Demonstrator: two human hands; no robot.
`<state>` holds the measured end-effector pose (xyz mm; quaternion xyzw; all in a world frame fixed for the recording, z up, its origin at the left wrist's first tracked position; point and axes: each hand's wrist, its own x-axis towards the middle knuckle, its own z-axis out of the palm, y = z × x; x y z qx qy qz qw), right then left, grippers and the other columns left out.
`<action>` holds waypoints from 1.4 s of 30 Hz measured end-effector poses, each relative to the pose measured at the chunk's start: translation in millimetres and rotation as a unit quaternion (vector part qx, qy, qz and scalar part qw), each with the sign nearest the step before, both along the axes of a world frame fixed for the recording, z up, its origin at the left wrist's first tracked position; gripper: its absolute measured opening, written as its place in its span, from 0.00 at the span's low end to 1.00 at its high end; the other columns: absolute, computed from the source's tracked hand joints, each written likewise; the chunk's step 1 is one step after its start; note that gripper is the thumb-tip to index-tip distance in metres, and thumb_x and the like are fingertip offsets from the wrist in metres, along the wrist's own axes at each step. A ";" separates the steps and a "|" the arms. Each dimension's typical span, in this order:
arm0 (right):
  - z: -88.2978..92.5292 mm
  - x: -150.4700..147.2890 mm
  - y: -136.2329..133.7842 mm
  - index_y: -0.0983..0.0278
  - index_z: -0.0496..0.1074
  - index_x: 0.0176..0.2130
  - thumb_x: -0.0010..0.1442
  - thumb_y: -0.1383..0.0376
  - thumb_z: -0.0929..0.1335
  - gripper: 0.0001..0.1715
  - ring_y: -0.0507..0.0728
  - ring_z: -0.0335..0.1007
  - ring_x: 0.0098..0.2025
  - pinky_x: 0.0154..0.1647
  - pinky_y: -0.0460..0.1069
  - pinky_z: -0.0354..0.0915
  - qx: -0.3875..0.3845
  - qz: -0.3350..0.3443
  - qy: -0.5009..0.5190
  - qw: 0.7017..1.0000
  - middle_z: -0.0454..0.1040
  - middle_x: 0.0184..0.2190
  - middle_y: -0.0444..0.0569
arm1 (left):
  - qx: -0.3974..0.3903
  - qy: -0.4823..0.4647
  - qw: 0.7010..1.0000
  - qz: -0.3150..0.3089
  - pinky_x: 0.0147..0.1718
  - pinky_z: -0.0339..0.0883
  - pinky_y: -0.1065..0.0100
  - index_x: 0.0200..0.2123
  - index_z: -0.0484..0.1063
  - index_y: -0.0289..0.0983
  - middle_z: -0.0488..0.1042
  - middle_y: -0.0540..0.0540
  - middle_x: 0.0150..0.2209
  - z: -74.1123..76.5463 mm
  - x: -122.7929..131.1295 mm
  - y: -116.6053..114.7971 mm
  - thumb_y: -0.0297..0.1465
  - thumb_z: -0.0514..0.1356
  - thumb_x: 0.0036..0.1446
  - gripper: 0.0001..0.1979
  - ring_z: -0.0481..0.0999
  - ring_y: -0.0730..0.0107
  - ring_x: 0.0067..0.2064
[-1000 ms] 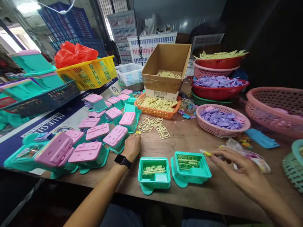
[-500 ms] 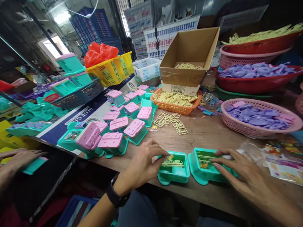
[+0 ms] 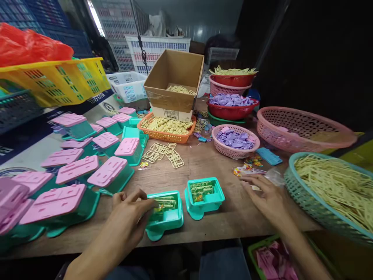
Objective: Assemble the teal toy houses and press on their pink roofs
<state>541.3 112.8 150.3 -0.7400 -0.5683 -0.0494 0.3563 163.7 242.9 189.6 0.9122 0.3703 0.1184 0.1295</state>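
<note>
Open teal box (image 3: pixel 169 223) stands partly hidden by left hand (image 3: pixel 126 217).

Smooth plastic boxes (image 3: pixel 207 207), wooden table (image 3: pixel 201 161).

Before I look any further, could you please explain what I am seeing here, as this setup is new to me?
There is no machine here: a camera on a person's head looks forward and down at their two bare hands. On the brown wooden table stand two open teal plastic boxes, both containing thin pale-yellow plastic pieces. To the left are teal boxes with pink plastic lids; farther back is an orange plastic basket. The left hand reaches over the left open box; its fingertips are hidden, so I cannot tell whether it holds anything. The right hand is near small, brightly coloured pieces; I cannot make out anything in its grasp.
</note>
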 end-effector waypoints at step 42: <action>19.7 35.2 -23.6 0.61 0.72 0.49 0.59 0.45 0.70 0.27 0.60 0.78 0.37 0.40 0.50 0.72 0.098 -0.068 0.230 0.966 0.80 0.33 0.48 | -0.159 -0.109 0.944 -0.269 0.37 0.65 0.67 0.42 0.80 0.35 0.80 0.45 0.38 34.2 288.5 10.2 0.25 0.67 0.54 0.11 0.76 0.62 0.40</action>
